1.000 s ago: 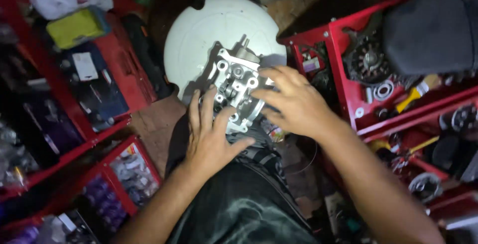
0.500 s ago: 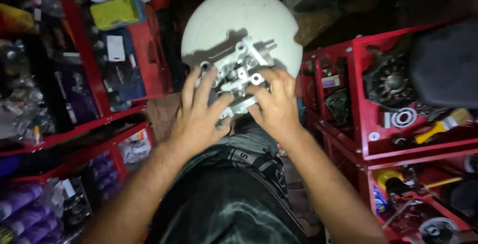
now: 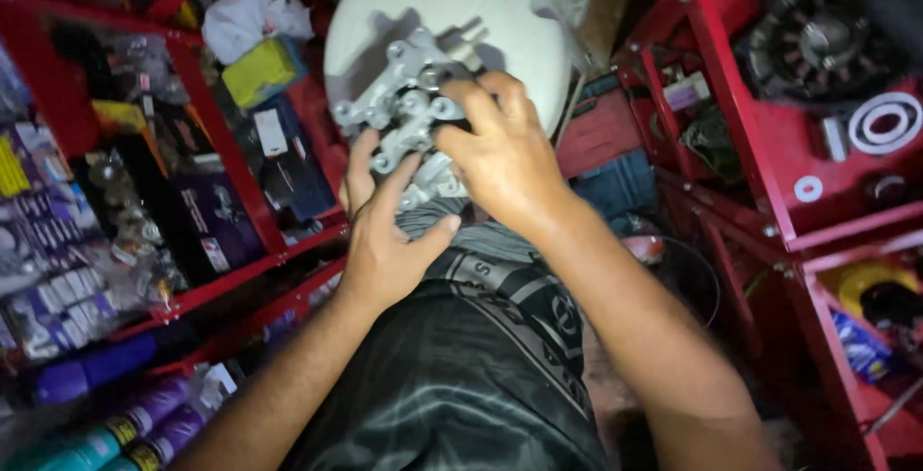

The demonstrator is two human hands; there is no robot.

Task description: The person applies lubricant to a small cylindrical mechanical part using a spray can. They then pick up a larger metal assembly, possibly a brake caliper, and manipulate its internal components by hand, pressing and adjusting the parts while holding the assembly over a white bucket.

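Metal casting (image 3: 404,115) over round stool (image 3: 500,10), between shelf racks (image 3: 240,173).

Left hand (image 3: 385,240) fingers spread upward; right hand (image 3: 500,159) curled, gripping.

A single camera on my head looks steeply down, close over my lap and both forearms. My left hand (image 3: 385,240) and right hand (image 3: 500,159) sit near the frame's centre, against a round white plastic stool seat (image 3: 500,10). Red metal shelves (image 3: 750,144) fill both side edges. No second view shares this scene.
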